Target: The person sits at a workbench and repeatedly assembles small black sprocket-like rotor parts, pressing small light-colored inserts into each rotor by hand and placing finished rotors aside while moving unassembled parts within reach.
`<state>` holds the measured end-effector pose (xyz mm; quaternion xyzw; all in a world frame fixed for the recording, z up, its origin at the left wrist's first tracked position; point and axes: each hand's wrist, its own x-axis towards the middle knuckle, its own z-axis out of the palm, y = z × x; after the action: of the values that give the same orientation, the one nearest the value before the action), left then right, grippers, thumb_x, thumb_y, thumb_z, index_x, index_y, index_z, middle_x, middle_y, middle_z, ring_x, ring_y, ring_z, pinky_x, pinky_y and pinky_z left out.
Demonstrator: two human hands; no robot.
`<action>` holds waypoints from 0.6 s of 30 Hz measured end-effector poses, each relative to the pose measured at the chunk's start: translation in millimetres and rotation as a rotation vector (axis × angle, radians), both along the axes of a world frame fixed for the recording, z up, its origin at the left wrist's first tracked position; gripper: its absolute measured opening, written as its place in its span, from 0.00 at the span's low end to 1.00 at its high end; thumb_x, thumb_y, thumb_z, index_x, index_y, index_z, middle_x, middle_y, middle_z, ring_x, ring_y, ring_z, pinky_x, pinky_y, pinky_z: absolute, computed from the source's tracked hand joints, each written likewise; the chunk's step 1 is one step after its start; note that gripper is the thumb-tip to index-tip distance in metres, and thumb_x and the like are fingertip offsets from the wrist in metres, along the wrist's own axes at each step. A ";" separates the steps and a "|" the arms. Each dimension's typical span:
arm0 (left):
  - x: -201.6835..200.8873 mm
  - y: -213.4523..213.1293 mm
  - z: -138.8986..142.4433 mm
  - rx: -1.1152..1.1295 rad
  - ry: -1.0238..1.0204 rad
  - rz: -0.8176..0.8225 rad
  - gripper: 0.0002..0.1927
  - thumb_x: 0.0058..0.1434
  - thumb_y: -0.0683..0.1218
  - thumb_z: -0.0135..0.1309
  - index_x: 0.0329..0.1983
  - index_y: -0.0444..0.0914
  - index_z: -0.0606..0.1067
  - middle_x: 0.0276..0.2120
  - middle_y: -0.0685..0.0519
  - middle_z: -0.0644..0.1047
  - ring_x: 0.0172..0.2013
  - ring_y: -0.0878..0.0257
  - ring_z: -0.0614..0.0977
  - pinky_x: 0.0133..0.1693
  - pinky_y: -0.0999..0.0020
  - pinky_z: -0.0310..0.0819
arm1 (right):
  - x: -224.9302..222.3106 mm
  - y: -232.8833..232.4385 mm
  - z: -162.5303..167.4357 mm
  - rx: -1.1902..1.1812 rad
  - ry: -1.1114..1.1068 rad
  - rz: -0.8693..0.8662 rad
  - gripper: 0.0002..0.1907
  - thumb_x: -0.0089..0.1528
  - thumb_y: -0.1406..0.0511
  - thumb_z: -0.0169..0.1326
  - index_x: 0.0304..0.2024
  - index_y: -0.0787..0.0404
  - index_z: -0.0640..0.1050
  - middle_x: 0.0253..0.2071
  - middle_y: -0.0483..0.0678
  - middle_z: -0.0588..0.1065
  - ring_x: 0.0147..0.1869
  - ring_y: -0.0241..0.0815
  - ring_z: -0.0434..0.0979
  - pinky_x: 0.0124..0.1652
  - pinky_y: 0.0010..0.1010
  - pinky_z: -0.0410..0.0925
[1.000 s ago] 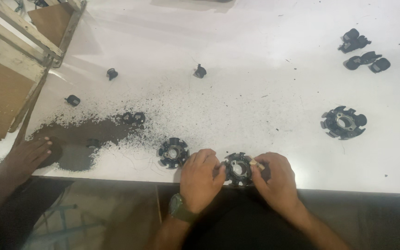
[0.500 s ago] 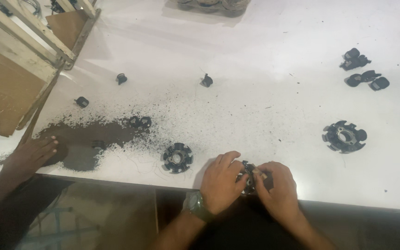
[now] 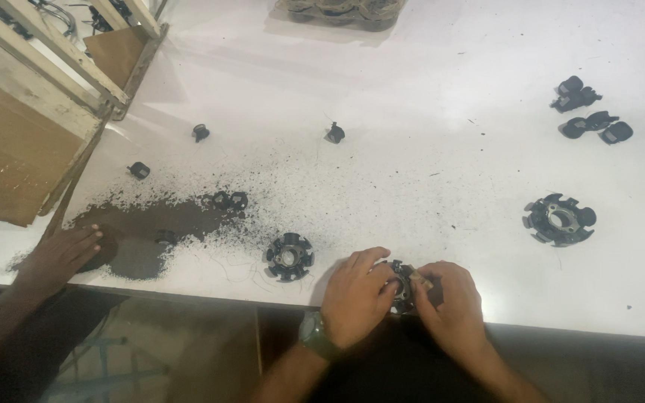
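My left hand (image 3: 354,295) and my right hand (image 3: 449,301) meet at the near edge of the white table (image 3: 412,97). Both grip one black ring-shaped part (image 3: 403,286), which shows only between the fingers. A small tan piece sits at my right fingertips on that part. A second black ring part (image 3: 290,256) lies on the table just left of my left hand. A third ring part (image 3: 559,219) rests further right.
Dark powder (image 3: 151,227) is spread over the table's left front. Another person's hand (image 3: 61,255) rests on it. Small black pieces (image 3: 590,108) lie at the far right, others (image 3: 201,133) at left. A wooden crate (image 3: 31,104) stands at the left edge.
The view has shifted, so the table sits a little lower and to the right in frame. My hands have stayed closed around the ring part, fingers working on it. The other person's hand stays on the powder.
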<state>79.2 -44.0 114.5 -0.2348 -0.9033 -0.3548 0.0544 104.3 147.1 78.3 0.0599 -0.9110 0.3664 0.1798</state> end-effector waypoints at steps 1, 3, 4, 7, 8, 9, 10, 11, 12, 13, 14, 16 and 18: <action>0.3 -2.4 0.5 -0.002 0.024 -0.006 0.07 0.61 0.46 0.60 0.39 0.39 0.80 0.58 0.48 0.75 0.56 0.53 0.76 0.56 0.52 0.68 | -0.4 0.8 -0.1 0.002 0.011 0.003 0.12 0.57 0.66 0.61 0.43 0.61 0.77 0.43 0.51 0.77 0.49 0.54 0.76 0.48 0.42 0.69; 1.9 -12.9 2.1 -0.008 0.072 -0.013 0.07 0.60 0.47 0.60 0.38 0.40 0.80 0.58 0.49 0.75 0.56 0.53 0.76 0.55 0.53 0.68 | -2.1 2.7 -0.8 -0.003 -0.014 -0.001 0.12 0.57 0.66 0.61 0.43 0.60 0.78 0.43 0.52 0.77 0.50 0.54 0.76 0.48 0.42 0.69; 2.7 -18.1 2.9 -0.026 0.077 -0.016 0.07 0.60 0.47 0.61 0.38 0.40 0.80 0.58 0.48 0.75 0.56 0.52 0.76 0.55 0.52 0.68 | -3.1 3.5 -1.6 -0.005 -0.027 -0.001 0.12 0.57 0.66 0.61 0.43 0.60 0.78 0.43 0.52 0.77 0.50 0.54 0.76 0.48 0.42 0.69; 4.6 -32.4 5.3 -0.076 0.073 -0.029 0.08 0.59 0.47 0.61 0.38 0.39 0.80 0.59 0.47 0.74 0.57 0.52 0.75 0.54 0.52 0.69 | -5.2 5.0 -5.2 -0.016 0.013 0.006 0.12 0.57 0.66 0.62 0.43 0.60 0.78 0.43 0.52 0.77 0.50 0.54 0.76 0.48 0.42 0.69; 4.4 -36.4 6.2 -0.090 0.061 -0.037 0.08 0.59 0.47 0.61 0.37 0.39 0.80 0.59 0.47 0.74 0.58 0.52 0.75 0.55 0.52 0.69 | -6.4 4.9 -6.8 -0.016 0.019 0.005 0.12 0.57 0.66 0.62 0.42 0.60 0.78 0.43 0.52 0.77 0.50 0.54 0.77 0.49 0.42 0.69; 4.5 -38.4 7.0 -0.104 0.049 -0.046 0.07 0.59 0.47 0.61 0.37 0.39 0.79 0.59 0.46 0.73 0.59 0.52 0.75 0.55 0.52 0.70 | -7.4 4.8 -8.4 -0.017 0.025 0.003 0.11 0.57 0.67 0.62 0.42 0.60 0.78 0.42 0.52 0.77 0.50 0.54 0.77 0.49 0.42 0.69; 4.7 -39.3 7.4 -0.063 0.040 -0.034 0.10 0.59 0.48 0.62 0.39 0.39 0.79 0.59 0.45 0.73 0.58 0.51 0.75 0.55 0.52 0.70 | -8.0 4.6 -10.1 -0.015 0.029 0.001 0.11 0.57 0.67 0.62 0.41 0.60 0.78 0.42 0.51 0.77 0.50 0.54 0.77 0.50 0.42 0.69; 5.6 -39.1 7.7 -0.020 0.027 -0.020 0.12 0.58 0.49 0.62 0.42 0.38 0.79 0.60 0.45 0.73 0.58 0.50 0.75 0.55 0.52 0.70 | -7.1 4.7 -11.7 -0.011 0.081 0.020 0.12 0.57 0.68 0.62 0.42 0.60 0.77 0.42 0.51 0.77 0.50 0.54 0.77 0.52 0.43 0.69; 5.4 -38.6 7.5 0.024 0.016 -0.005 0.14 0.58 0.49 0.63 0.44 0.38 0.78 0.60 0.44 0.73 0.58 0.49 0.75 0.54 0.52 0.70 | -7.0 4.1 -13.3 -0.005 0.134 0.040 0.13 0.57 0.69 0.62 0.43 0.61 0.76 0.43 0.52 0.77 0.51 0.55 0.77 0.55 0.44 0.69; 5.1 -36.9 6.8 0.037 0.038 -0.016 0.15 0.58 0.50 0.63 0.45 0.38 0.78 0.59 0.45 0.73 0.58 0.50 0.75 0.55 0.52 0.69 | -6.7 3.7 -14.9 0.002 0.190 0.061 0.14 0.57 0.69 0.62 0.44 0.61 0.76 0.43 0.52 0.77 0.52 0.55 0.77 0.58 0.45 0.69; 4.6 -34.3 5.5 0.051 0.062 -0.025 0.16 0.58 0.50 0.63 0.45 0.39 0.78 0.59 0.45 0.74 0.58 0.50 0.76 0.55 0.52 0.69 | -5.4 3.8 -16.1 -0.015 0.209 0.082 0.15 0.57 0.70 0.62 0.46 0.61 0.75 0.44 0.52 0.77 0.53 0.54 0.77 0.59 0.47 0.68; 1.7 -27.0 0.2 0.064 0.088 -0.049 0.16 0.58 0.50 0.63 0.46 0.39 0.77 0.59 0.45 0.74 0.57 0.50 0.77 0.55 0.51 0.69 | -1.4 5.2 -17.7 -0.050 0.247 0.125 0.17 0.58 0.71 0.61 0.48 0.62 0.73 0.45 0.53 0.77 0.54 0.52 0.78 0.62 0.49 0.67; -2.8 -17.2 -8.2 0.060 0.087 -0.080 0.16 0.59 0.50 0.63 0.45 0.39 0.77 0.59 0.44 0.74 0.57 0.50 0.77 0.55 0.51 0.68 | 2.7 6.4 -19.1 -0.126 0.285 0.177 0.16 0.59 0.71 0.59 0.49 0.61 0.72 0.45 0.53 0.77 0.56 0.50 0.79 0.64 0.50 0.67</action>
<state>76.5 -61.2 106.3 -0.2842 -0.8789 -0.3731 0.0866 107.0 153.5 59.2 0.1800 -0.8428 0.4248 0.2774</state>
